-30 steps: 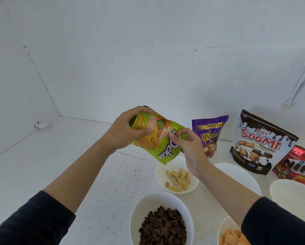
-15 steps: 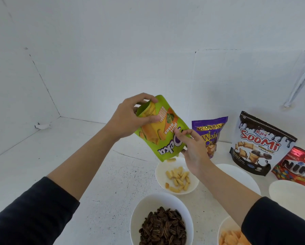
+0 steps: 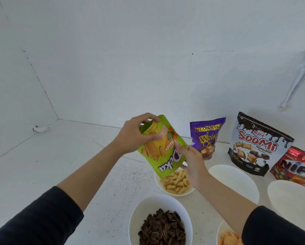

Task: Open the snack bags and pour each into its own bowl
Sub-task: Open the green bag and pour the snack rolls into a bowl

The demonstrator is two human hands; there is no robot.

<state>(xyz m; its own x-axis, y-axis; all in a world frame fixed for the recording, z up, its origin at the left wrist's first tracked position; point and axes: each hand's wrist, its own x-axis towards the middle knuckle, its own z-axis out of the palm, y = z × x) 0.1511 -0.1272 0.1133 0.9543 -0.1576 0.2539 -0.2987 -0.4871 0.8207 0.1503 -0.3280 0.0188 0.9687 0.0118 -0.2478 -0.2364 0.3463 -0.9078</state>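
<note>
left hand (image 3: pixel 137 137): fingers and thumb curl round the bottom end of the green bag (image 3: pixel 165 161), holding it upside down in the air.
green bag: its long axis slants from my left hand, upper left, down to its mouth, lower right. The mouth hangs just above the left rim of the stick bowl (image 3: pixel 182 193).
seed bowl (image 3: pixel 135 216): nearest me and full of dark seeds, just beside the stick bowl but not under the mouth.
stick bowl: it holds pale yellow sticks. I judge this pour is nearly done, and the mouth must not drift toward the seeds.
right hand (image 3: pixel 192 163): fingers relaxed and lightly spread, tips touching the bag's right edge. It is the nearer hand for steadying the mouth.
purple wafer bag (image 3: pixel 207 138): upright behind my right hand.
crisp bowl (image 3: pixel 219 232): partly hidden by my right sleeve.
empty bowls (image 3: pixel 233 181): two, right of my wrist.
Soomi bag (image 3: pixel 257 144) and Nips bag (image 3: pixel 296 167): by the wall, well apart from the pour.
</note>
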